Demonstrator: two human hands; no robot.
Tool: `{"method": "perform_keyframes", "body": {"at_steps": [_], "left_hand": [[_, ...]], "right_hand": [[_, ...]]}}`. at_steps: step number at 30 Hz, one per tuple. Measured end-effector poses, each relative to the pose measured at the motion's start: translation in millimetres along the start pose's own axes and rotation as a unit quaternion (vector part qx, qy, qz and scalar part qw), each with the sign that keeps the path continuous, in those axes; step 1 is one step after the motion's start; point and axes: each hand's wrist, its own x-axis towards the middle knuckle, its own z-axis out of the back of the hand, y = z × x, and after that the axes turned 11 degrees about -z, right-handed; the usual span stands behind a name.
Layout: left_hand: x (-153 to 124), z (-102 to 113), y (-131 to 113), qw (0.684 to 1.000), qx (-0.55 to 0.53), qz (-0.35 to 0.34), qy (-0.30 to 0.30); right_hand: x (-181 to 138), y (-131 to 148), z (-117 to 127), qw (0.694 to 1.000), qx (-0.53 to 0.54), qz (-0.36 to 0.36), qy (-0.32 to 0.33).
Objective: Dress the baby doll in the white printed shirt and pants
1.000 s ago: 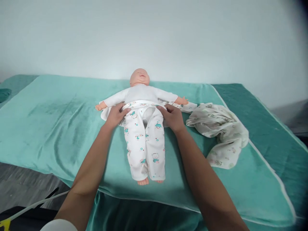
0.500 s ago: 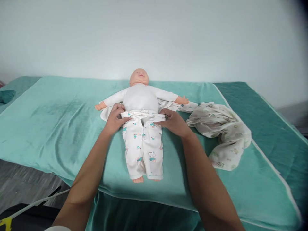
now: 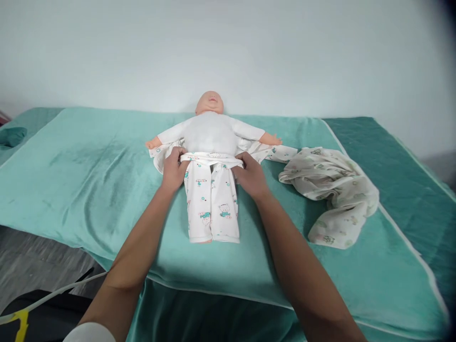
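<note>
At frame centre, the left hand [image 3: 174, 169] and right hand [image 3: 251, 175] grip the waistband of the doll's [image 3: 211, 133] printed trousers [image 3: 212, 199]; a crumpled cloth [image 3: 331, 190] lies at right.

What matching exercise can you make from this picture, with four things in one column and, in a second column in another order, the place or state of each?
Column one:
1. doll
2. printed trousers
3. crumpled cloth
4. left hand

Column two:
A. lies in a loose heap on the teal blanket, to the right of the doll in the picture
B. grips the trousers at the waist, on the left side of the picture
C. lies on its back with arms spread
D. covers both legs of the doll

Right pairs: 1-C, 2-D, 3-A, 4-B.
</note>
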Motion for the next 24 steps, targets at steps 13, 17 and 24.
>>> {"method": "perform_keyframes", "body": {"at_steps": [13, 17, 24], "left_hand": [[-33.7, 24.8, -17.4, 0.992, -0.064, -0.019, 0.108], [-43.4, 23.1, -23.3, 0.997, -0.005, 0.0, 0.082], [-56.2, 32.4, -30.6, 0.987, -0.089, 0.068, 0.113]], "right_hand": [[-22.2, 14.1, 17.6, 0.984, -0.024, -0.012, 0.178], [-35.3, 10.0, 3.2, 0.998, 0.048, 0.012, 0.047], [-36.8, 1.3, 12.0, 0.994, 0.033, -0.006, 0.1]]}}
